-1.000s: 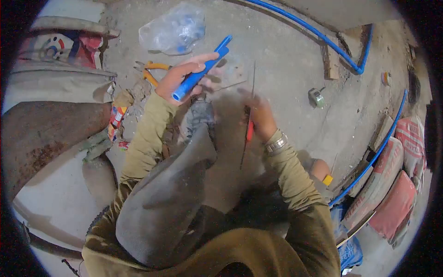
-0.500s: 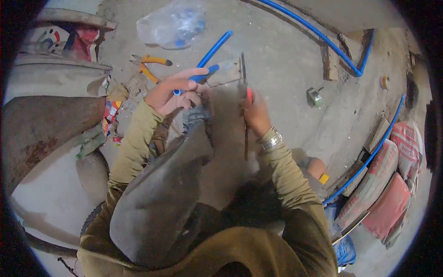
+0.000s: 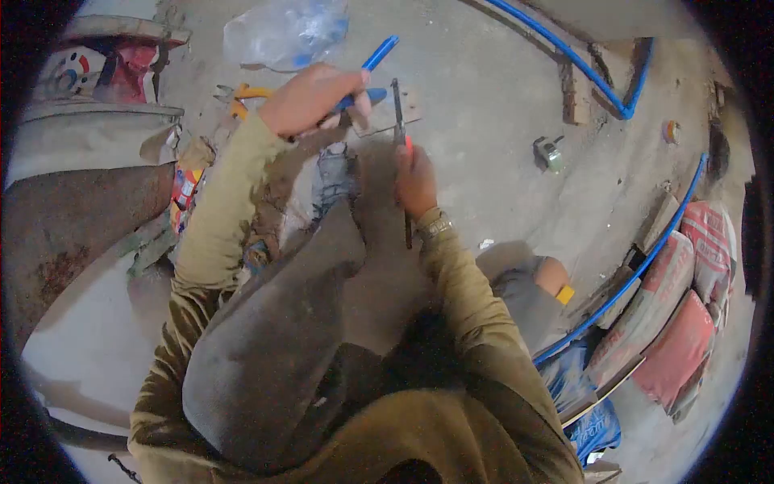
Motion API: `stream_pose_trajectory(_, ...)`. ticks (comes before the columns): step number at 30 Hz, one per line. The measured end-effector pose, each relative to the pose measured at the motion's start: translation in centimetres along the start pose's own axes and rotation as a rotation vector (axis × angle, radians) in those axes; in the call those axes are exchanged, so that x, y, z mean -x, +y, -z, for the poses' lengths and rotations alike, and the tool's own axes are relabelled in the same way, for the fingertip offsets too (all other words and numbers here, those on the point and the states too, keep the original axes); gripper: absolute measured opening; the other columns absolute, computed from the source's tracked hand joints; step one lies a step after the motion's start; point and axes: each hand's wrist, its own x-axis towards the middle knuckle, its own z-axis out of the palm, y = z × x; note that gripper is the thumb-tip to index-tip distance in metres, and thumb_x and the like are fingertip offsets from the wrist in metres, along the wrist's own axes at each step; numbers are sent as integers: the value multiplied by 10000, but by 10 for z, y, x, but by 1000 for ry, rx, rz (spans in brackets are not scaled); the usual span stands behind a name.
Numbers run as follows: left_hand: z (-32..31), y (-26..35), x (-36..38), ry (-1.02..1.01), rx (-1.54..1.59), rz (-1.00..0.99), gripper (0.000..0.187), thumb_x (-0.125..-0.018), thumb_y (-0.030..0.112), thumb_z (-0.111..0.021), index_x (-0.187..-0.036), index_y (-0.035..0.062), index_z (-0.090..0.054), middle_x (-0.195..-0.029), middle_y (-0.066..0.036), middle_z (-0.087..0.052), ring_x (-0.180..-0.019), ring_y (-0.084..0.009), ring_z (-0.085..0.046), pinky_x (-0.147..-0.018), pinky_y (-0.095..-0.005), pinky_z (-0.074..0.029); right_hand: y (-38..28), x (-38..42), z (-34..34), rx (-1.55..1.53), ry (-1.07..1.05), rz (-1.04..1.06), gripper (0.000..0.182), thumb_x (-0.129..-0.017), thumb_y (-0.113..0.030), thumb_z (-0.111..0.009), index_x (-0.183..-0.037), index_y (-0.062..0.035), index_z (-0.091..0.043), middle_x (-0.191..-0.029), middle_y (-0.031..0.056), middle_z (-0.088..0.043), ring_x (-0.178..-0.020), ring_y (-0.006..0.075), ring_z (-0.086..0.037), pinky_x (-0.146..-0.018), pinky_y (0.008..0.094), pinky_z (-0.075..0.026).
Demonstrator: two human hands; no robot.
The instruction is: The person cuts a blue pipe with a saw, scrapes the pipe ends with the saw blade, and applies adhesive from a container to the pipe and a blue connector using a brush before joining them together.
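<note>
My left hand (image 3: 314,98) is closed around a short blue pipe (image 3: 367,98), whose end sticks out to the right past my fingers. In my right hand (image 3: 416,184) is a hacksaw (image 3: 399,121), seen nearly edge-on, with a red part by my thumb. The saw points away from me, just right of the pipe's end. A flat pale board (image 3: 409,105) lies on the floor beneath them. Another length of blue pipe (image 3: 380,52) shows beyond my left hand. Pliers with orange handles (image 3: 251,93) lie left of that hand, partly hidden by it.
A clear plastic bag (image 3: 286,34) rests at the far side. To the right are a small greenish-grey object (image 3: 550,153) and a tape roll (image 3: 671,131). Long blue pipe (image 3: 645,262) runs by stacked sacks (image 3: 673,347). My grey-trousered leg (image 3: 270,355) fills the near middle.
My right hand and the hacksaw have shifted left, closer to the pipe. My left hand has turned and its fingers are more curled over the pipe. The whole view has shifted slightly.
</note>
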Motion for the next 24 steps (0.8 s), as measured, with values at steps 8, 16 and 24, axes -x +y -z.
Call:
stream_pose_trajectory(8, 24, 1, -62, 248, -395, -266, 613, -979, 556, -419, -740, 51, -670, -614, -25, -582, -518, -102, -495, -541, -272, -409, 9, -13, -18, 51, 52, 93, 428, -997, -400, -466, -1143, -19, -593, -989, 251, -652, -957, 426, -615, -829, 476, -478)
stream_pose_trajectory(16, -50, -15, -63, 380, 616, -681, 266, -887, 262, -512, -704, 95, -416, -520, -10, -350, -479, -134, -335, -592, -335, -406, -10, -1, -22, 161, 104, 52, 434, -985, -410, -456, -1103, -10, -576, -969, 271, -638, -893, 479, -607, -764, 537, -476)
stream_pose_trajectory(24, -73, -7, -65, 475, 463, -631, 206, -838, 213, -441, -674, 103, -380, -536, -7, -330, -502, -139, -338, -591, -340, -400, -9, -5, -31, 156, 271, 203, 365, -979, -370, -490, -1056, -30, -599, -871, 241, -649, -812, 450, -626, -673, 517, -475)
